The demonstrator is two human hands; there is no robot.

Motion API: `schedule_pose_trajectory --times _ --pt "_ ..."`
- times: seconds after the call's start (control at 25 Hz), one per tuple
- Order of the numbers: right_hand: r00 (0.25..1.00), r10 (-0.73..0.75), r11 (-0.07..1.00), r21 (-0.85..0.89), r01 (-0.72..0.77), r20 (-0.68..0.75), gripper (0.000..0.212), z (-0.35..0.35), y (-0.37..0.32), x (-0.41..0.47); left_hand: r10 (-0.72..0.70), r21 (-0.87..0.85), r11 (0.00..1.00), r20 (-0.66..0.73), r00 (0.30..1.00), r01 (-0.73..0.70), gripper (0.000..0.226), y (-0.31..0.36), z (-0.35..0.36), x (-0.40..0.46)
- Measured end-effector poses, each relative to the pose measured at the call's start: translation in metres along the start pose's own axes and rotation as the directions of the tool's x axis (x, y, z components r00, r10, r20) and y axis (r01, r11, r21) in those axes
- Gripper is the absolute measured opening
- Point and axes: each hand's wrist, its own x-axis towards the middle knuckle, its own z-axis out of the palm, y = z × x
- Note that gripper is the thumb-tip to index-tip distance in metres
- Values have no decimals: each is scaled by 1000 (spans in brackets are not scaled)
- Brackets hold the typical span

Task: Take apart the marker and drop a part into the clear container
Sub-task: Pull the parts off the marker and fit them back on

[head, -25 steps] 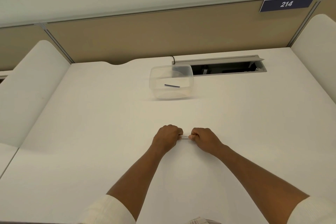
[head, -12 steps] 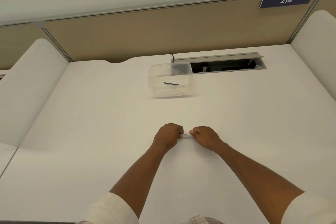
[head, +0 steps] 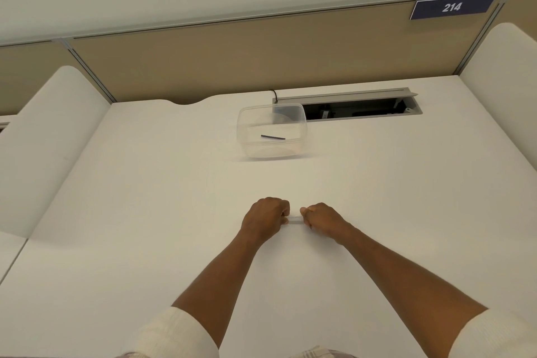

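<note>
A pale marker (head: 294, 219) lies crosswise between my two fists low over the white desk; only a short white stretch of it shows between them. My left hand (head: 267, 218) is closed around its left end and my right hand (head: 321, 219) around its right end. The clear container (head: 271, 130) stands farther back on the desk, open at the top, well apart from both hands. A thin dark rod (head: 273, 137) lies on its floor.
A grey cable hatch (head: 360, 104) is open in the desk behind the container, with a black cable at its left end. Tan partition panels with a "214" sign (head: 452, 6) close the back. Rounded white dividers (head: 49, 136) flank the desk.
The hands have drawn slightly apart, so a little more of the marker shows between them. The camera view shifted slightly; the container has not moved.
</note>
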Motion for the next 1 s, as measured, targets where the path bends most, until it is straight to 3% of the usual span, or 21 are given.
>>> schedule_pose_trajectory --times 0.24,0.44,0.84,1.0 --pt "983 -136 981 -152 117 -125 31 5 14 -3 53 121 991 9 999 -54 15 -1 2 -5" --pt "973 -170 970 -201 137 -156 36 9 14 -4 46 53 997 19 999 -47 9 -1 6 -6" --pt "998 57 994 89 -56 -11 36 0 -6 -6 52 22 998 -14 999 -52 11 -1 1 -4" --pt "1000 3 996 87 -3 -1 40 -2 -4 -5 49 35 998 -19 999 -48 9 -2 -3 -5"
